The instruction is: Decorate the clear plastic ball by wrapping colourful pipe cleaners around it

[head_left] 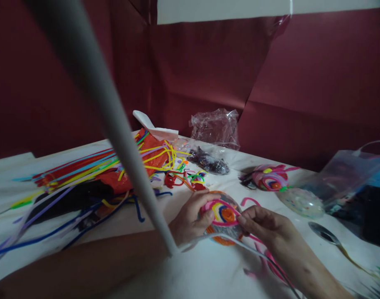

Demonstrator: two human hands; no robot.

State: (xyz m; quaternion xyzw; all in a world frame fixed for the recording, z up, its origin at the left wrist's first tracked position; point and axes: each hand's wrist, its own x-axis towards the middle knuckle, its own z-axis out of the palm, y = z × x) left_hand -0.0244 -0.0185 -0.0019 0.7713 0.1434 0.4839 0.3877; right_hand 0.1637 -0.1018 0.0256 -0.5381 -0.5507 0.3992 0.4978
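Note:
In the head view, my left hand [193,218] grips the left side of a round grey craft piece [230,230]. An eye shape in pink, yellow, blue and orange pipe cleaner covers its front, and orange shows along its rim. My left thumb presses on the pink outline. At the eye's right corner, my right hand [266,230] pinches a pink pipe cleaner [251,201] between thumb and fingers. The fingertips touch or nearly touch the craft piece; exact contact is hard to make out. More pink pipe cleaner [272,265] lies below my right wrist.
A grey pole [124,141] slants across the near left, with a cable [261,253] by its foot. Colourful pipe cleaners [84,166] spread leftward. Behind lie a clear plastic bag [215,128] and a dark bundle [208,161]. A pink eye craft [271,177] and a spoon-like object [323,232] sit right.

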